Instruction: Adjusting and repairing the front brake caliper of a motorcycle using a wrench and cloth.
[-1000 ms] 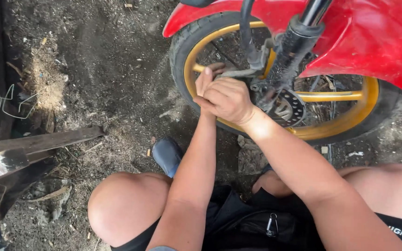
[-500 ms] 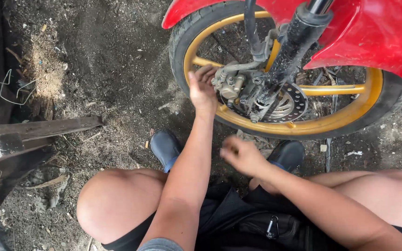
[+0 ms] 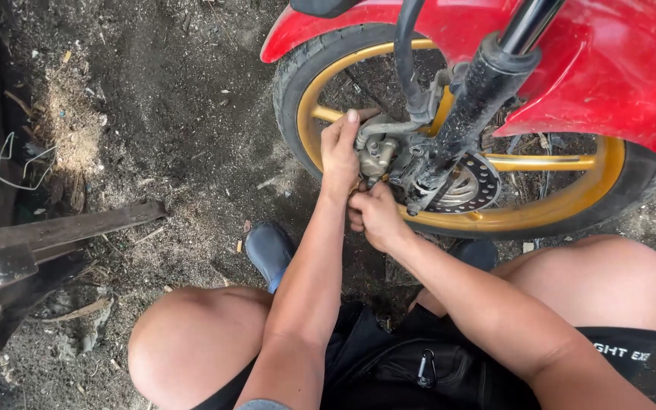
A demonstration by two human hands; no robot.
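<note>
The left hand (image 3: 339, 152) grips the brake caliper (image 3: 377, 156) beside the fork; the right hand (image 3: 373, 215), fingers curled, pinches beneath it. Best to steady the caliper while the fingers work.

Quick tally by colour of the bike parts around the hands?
Red: 1, the fender
Gold: 1, the wheel rim
Black: 2, the tyre and fork leg
Silver-grey: 2, the brake disc and caliper
Total: 6

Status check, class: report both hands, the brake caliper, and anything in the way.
Left hand gripping brake caliper. Right hand closed just below it. Fork leg and brake hose crowd alongside.
</note>
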